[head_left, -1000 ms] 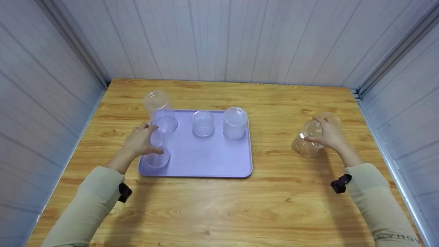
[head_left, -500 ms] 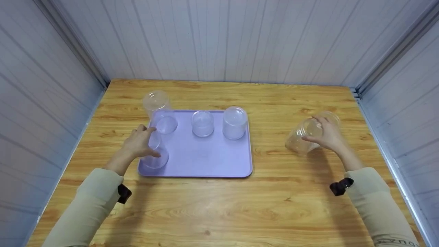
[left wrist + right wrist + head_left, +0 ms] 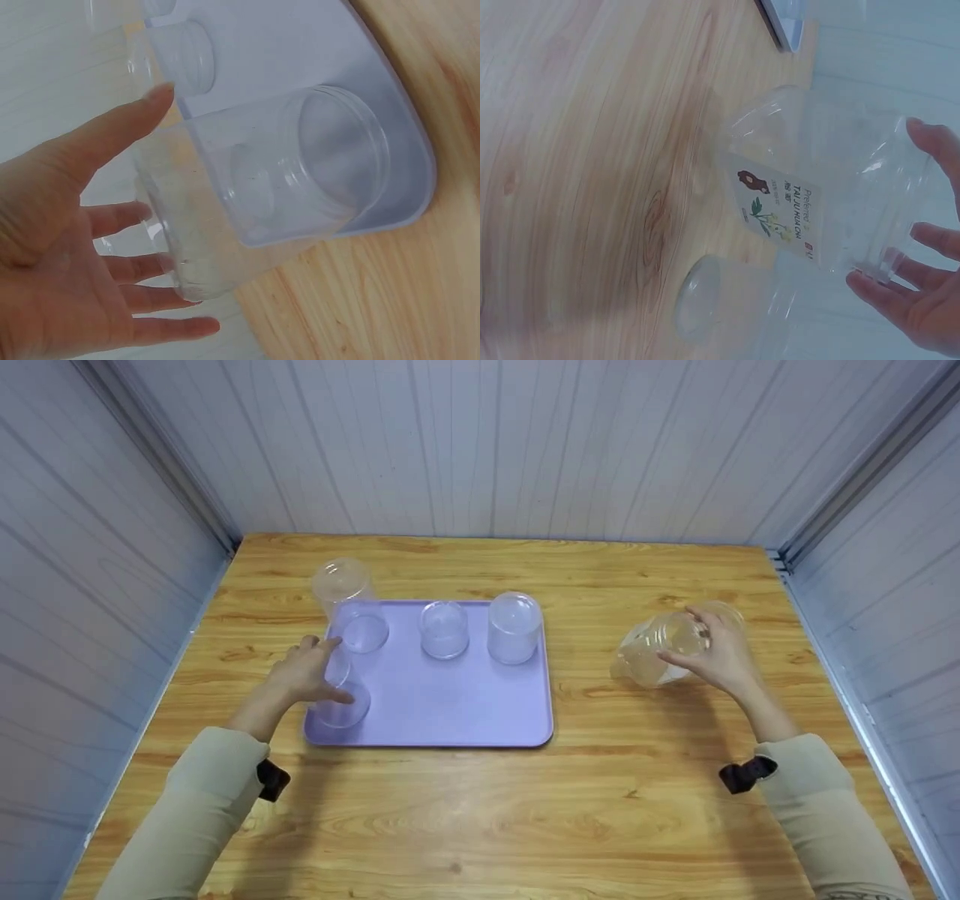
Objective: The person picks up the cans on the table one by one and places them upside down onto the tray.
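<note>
At the purple tray's (image 3: 450,709) front left corner, a clear plastic jar (image 3: 255,180) stands upside down, its threaded neck on the tray. My left hand (image 3: 304,671) is around its upper end, thumb and fingers spread and fairly straight, the thumb apart from the wall in the left wrist view. To the right of the tray, my right hand (image 3: 716,656) grips another clear jar (image 3: 840,172) near one end between thumb and fingers. That jar is tilted and carries a printed label (image 3: 772,202) with a plant drawing.
On the tray's back part stand a tall clear jar (image 3: 349,596) at the left, a short clear jar (image 3: 444,630) and a medium one (image 3: 514,628). Another clear jar (image 3: 716,307) stands beyond the right hand. Pale panel walls (image 3: 487,450) border the wooden table (image 3: 480,810).
The jar in my right hand has tilted and swung left, its far end moving toward the tray. My left hand has shifted slightly left, staying at its jar.
</note>
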